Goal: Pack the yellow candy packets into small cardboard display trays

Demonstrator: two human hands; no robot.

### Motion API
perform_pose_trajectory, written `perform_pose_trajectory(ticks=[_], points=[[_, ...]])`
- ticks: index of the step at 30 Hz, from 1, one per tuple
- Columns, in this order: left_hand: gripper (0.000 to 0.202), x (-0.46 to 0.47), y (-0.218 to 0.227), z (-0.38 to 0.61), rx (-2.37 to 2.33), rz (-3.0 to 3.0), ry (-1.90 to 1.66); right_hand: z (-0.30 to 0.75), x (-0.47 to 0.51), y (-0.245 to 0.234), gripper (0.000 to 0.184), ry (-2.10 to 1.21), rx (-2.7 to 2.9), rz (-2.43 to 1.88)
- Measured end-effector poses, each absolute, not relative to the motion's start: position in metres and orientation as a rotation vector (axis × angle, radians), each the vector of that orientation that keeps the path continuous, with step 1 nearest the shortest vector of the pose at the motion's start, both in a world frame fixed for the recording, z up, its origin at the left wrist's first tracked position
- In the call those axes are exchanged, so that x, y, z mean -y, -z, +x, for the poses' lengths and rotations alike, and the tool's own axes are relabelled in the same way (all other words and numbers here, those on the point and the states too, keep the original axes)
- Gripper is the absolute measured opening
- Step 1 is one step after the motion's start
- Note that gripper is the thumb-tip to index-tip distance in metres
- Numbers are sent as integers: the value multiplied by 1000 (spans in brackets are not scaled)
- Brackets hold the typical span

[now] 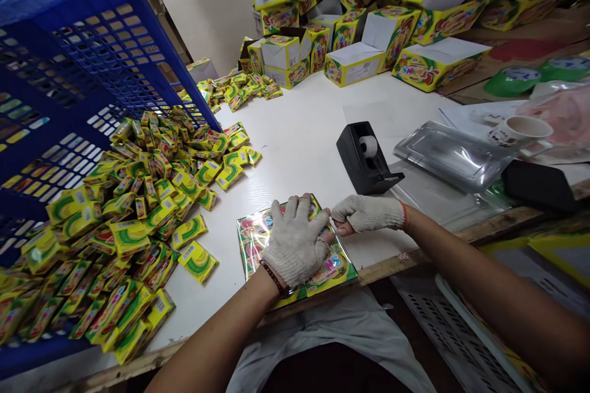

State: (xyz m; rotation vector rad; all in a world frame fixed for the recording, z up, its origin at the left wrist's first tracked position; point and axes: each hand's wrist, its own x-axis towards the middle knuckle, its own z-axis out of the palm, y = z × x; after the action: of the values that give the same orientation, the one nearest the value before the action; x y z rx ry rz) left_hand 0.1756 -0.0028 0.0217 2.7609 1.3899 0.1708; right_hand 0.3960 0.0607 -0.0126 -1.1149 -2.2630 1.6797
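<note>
A flat yellow-green printed pack (338, 264) wrapped in shiny film lies at the near edge of the white table (304, 141). My left hand (295, 239), in a white knit glove, lies flat on top of it with fingers spread. My right hand (364, 214), also gloved, is closed in a pinch at the pack's right edge, touching my left fingertips; what it pinches is too small to make out. A black tape dispenser (366, 159) stands just beyond my right hand.
A heap of small yellow-green sachets (138, 209) spills from a tilted blue plastic crate (69, 73) at left. Printed cartons (354, 61) are stacked at the back. Clear plastic trays (452, 156), a cup (520, 132) and a black object (539, 184) sit at right.
</note>
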Motion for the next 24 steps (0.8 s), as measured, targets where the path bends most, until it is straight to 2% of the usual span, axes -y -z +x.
perform_pose_trajectory(ticks=[2,8,12,16,18,21,24], points=[[43,3,-21,176,-1399,2755,-176,396,-58,17,38,-1710,2171,-1160],[46,2,-17,177,-1405,2741,-189,385,-43,43,45,-2092,1775,-1235],[50,4,-22,177,-1246,2832,-100,378,-29,57,38,-2090,1595,-1370],[67,24,-30,160,-786,2878,4,376,-11,60,27,-1909,1584,-1474],[73,40,-29,143,-739,2864,29,380,-4,54,24,-1778,1618,-1533],[61,60,-17,118,-850,2905,41,398,-1,36,19,-1462,1657,-1615],[52,60,-8,110,-919,2958,0,431,-13,12,22,-834,1645,-1730]])
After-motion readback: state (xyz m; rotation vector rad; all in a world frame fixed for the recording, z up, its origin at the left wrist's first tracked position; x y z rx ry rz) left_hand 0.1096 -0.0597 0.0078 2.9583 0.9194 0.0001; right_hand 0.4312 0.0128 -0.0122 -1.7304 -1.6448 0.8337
